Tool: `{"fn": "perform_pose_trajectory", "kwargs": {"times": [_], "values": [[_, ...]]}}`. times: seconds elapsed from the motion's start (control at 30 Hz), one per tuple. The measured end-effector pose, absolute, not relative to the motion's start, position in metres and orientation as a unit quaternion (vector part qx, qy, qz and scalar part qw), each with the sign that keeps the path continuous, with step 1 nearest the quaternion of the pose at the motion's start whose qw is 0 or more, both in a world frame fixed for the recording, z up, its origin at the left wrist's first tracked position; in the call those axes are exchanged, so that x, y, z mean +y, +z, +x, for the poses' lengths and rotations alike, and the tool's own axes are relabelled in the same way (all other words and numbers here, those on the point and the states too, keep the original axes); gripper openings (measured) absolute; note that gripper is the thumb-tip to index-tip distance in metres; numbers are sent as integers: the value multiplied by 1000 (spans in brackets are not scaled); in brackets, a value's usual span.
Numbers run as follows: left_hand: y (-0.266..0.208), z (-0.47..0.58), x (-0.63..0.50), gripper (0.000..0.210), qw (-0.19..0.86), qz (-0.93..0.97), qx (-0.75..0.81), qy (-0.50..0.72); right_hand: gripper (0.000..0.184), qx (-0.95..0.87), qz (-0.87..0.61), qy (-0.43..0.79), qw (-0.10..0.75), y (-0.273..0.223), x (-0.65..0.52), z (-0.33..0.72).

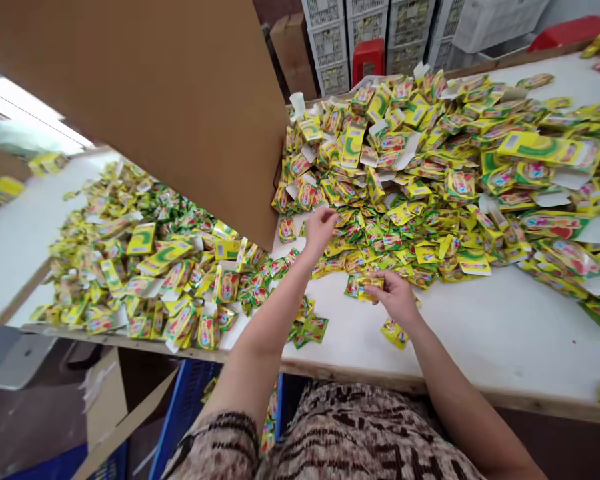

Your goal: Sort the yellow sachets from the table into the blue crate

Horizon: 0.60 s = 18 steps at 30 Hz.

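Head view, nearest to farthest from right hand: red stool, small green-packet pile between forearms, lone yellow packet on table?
From the right hand:
1. Lone yellow packet: just below.
2. Small green-packet pile: to its left.
3. Red stool: far back, beyond the table.

Your table (485, 333): white top, wooden front edge (575, 409) | on your right: broad heap of yellow-green boxes and packets (405, 213) | on your left: second, similar heap (175, 267) | nearest you: loose yellow packet (394, 333), few green packets (313, 329)
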<state>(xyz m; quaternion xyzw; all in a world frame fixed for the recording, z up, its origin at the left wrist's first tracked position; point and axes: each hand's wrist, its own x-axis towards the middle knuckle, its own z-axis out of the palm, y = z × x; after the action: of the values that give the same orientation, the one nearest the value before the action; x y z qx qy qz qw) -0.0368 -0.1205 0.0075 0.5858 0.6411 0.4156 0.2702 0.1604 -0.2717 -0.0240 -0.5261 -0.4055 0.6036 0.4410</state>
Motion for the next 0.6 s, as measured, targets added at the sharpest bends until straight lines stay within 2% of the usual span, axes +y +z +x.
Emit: {"fn": "perform_pose_trajectory", "kwargs": {"times": [0.13,0.2,0.27,0.33,0.43,0.6], "values": [[15,-51,-26,50,86,669,702,229,34,-388,-527,618,435,-26,-276,154],[15,-55,3,71,53,722,682,100,32,-376,-530,629,427,-27,-277,151],[12,-54,20,81,62,752,657,-2,31,-364,-526,643,420,-27,-277,150],[7,-48,27,76,76,765,637,-56,31,-361,-521,655,413,-25,-277,149],[1,-32,14,58,88,782,612,-78,33,-361,-514,662,408,-23,-276,149],[9,-17,-68,39,96,835,542,5,34,-352,-495,655,450,-19,-271,156]]}}
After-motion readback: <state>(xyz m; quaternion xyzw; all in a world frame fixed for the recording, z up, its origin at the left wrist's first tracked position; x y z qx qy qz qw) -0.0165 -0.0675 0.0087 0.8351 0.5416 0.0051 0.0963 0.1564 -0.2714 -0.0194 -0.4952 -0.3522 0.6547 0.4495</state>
